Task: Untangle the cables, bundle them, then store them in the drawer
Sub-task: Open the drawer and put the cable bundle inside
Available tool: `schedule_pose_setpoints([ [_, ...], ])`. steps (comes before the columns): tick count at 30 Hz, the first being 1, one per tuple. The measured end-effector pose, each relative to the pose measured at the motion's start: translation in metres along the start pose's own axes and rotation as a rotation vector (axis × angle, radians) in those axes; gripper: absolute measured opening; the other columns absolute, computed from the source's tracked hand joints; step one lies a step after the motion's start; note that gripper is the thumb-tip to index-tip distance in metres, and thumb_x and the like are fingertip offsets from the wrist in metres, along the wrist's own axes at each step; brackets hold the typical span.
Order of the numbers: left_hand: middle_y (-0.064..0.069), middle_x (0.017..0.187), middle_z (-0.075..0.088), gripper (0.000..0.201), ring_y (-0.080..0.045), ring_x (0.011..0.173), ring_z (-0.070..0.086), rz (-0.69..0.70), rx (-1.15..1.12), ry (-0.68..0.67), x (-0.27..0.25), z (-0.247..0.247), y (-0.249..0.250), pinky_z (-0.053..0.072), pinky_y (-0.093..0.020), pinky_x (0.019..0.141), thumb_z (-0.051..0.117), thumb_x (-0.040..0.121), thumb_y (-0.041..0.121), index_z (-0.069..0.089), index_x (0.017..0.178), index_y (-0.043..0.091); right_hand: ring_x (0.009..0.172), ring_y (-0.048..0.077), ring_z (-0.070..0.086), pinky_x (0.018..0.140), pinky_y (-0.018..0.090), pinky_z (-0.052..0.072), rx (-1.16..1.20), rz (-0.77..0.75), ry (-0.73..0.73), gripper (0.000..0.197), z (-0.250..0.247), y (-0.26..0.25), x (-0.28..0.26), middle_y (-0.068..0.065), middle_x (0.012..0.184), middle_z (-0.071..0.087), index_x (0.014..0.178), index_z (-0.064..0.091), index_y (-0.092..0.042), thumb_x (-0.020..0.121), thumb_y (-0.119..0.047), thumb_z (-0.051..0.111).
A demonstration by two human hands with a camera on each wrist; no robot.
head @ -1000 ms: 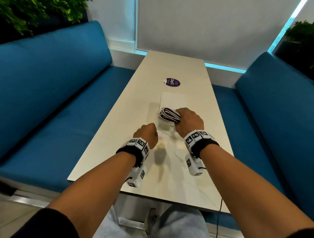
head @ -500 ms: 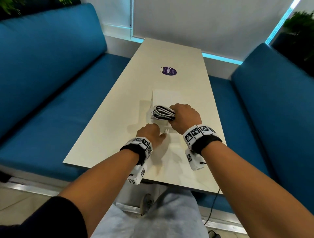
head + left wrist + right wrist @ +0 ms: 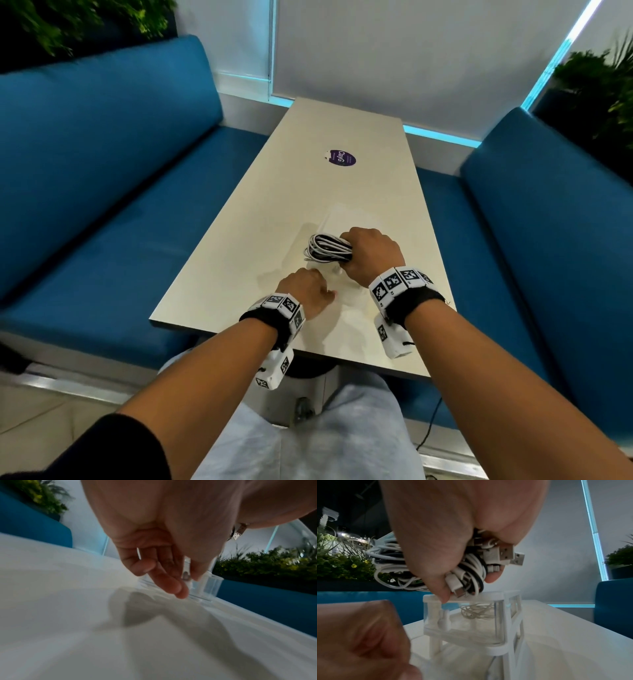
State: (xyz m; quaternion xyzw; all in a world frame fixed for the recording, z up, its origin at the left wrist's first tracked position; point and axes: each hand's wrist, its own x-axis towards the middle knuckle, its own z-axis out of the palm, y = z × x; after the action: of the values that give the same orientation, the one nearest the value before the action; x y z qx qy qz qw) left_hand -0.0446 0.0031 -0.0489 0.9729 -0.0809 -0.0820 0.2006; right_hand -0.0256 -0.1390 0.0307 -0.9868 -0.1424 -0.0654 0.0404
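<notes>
The right hand (image 3: 371, 251) grips the cable bundle (image 3: 327, 248) (white and black cables, USB plugs (image 3: 510, 555) sticking out) just above the clear plastic drawer unit (image 3: 471, 620) on the white table (image 3: 239, 260). The left hand (image 3: 305, 289), fingers loosely curled and holding nothing, hovers beside the unit's front.

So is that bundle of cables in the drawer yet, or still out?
Still out. The right hand grips the cable bundle above the clear drawer unit, resting at its top edge; the left hand is at the drawer front.
</notes>
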Motion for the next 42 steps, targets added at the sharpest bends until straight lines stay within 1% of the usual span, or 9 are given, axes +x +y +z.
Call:
schedule_pose_setpoints([
  [4,0.0,0.056,0.053,0.05,-0.023,0.058,0.054,-0.031,-0.007,0.035,-0.008,-0.018,-0.014,0.039,-0.026,0.054,0.053,0.084,0.051,0.048,0.051,0.013,0.081,0.025,0.061,0.061,0.03,0.04,0.019,0.023,-0.007,0.011,0.0,0.007,-0.001,-0.007,0.085,0.062,0.086,0.06,-0.027,0.077,-0.031,0.066],
  [9,-0.001,0.084,0.063,0.038,-0.03,0.08,0.062,-0.146,-0.046,0.195,-0.003,-0.034,-0.028,0.048,-0.032,0.069,0.051,0.088,0.055,0.062,0.08,0.019,0.08,0.025,0.061,0.061,0.03,0.042,0.018,0.011,-0.011,0.005,0.002,0.012,-0.002,-0.007,0.083,0.061,0.079,0.056,-0.028,0.079,-0.029,0.061],
  [12,-0.001,0.104,0.063,0.036,-0.027,0.096,0.062,-0.123,-0.02,0.039,-0.002,-0.029,-0.029,0.049,-0.032,0.08,0.054,0.089,0.057,0.065,0.106,0.027,0.08,0.025,0.061,0.061,0.031,0.044,0.012,0.01,-0.027,0.012,0.0,0.017,-0.005,-0.008,0.083,0.06,0.076,0.052,-0.032,0.08,-0.029,0.062],
  [24,0.006,0.058,0.059,0.026,-0.009,0.053,0.05,0.031,0.092,-0.524,-0.011,-0.057,-0.003,0.039,-0.019,0.052,0.074,0.078,0.042,0.072,0.071,0.017,0.082,0.026,0.063,0.064,0.03,0.04,-0.033,-0.016,0.002,0.006,-0.004,0.021,-0.015,-0.005,0.089,0.064,0.087,0.062,-0.027,0.083,-0.024,0.06],
  [29,0.0,0.065,0.07,0.033,-0.012,0.057,0.059,0.027,-0.03,-0.414,-0.009,-0.056,-0.013,0.053,-0.029,0.068,0.072,0.074,0.048,0.075,0.069,0.015,0.079,0.023,0.06,0.062,0.029,0.041,0.003,0.009,0.038,0.008,-0.006,0.021,-0.023,-0.007,0.087,0.06,0.087,0.059,-0.028,0.081,-0.023,0.06],
  [32,-0.003,0.087,0.074,0.016,-0.018,0.076,0.068,-0.003,-0.059,-0.165,-0.001,-0.055,-0.016,0.057,-0.031,0.075,0.066,0.081,0.029,0.075,0.088,0.017,0.077,0.021,0.059,0.061,0.03,0.045,0.043,0.023,0.009,0.006,-0.009,0.02,-0.032,-0.007,0.085,0.06,0.087,0.056,-0.028,0.082,-0.028,0.059],
  [36,-0.001,0.138,0.044,0.052,-0.024,0.122,0.047,0.065,-0.183,0.208,0.008,-0.053,-0.017,0.047,-0.039,0.095,0.049,0.085,0.005,0.047,0.135,0.02,0.077,0.022,0.065,0.067,0.032,0.054,-0.007,0.029,-0.228,0.018,-0.002,0.015,-0.046,-0.005,0.087,0.067,0.097,0.062,-0.032,0.079,-0.03,0.062],
  [39,0.007,0.16,0.016,0.07,-0.025,0.143,0.024,0.288,-0.196,0.136,0.012,-0.054,-0.013,0.027,-0.043,0.116,0.045,0.087,0.005,0.029,0.152,0.028,0.08,0.026,0.067,0.069,0.033,0.054,-0.182,0.055,-0.349,0.021,0.007,0.011,-0.053,0.002,0.095,0.067,0.1,0.065,-0.024,0.08,-0.026,0.064],
  [42,0.016,0.163,0.003,0.063,-0.022,0.148,0.018,0.341,-0.144,-0.064,0.013,-0.044,-0.015,0.021,-0.045,0.119,0.042,0.092,0.037,0.025,0.152,0.037,0.09,0.028,0.066,0.071,0.033,0.047,-0.258,0.131,-0.328,0.024,0.012,0.007,-0.052,0.006,0.104,0.063,0.107,0.062,-0.017,0.083,-0.022,0.061],
])
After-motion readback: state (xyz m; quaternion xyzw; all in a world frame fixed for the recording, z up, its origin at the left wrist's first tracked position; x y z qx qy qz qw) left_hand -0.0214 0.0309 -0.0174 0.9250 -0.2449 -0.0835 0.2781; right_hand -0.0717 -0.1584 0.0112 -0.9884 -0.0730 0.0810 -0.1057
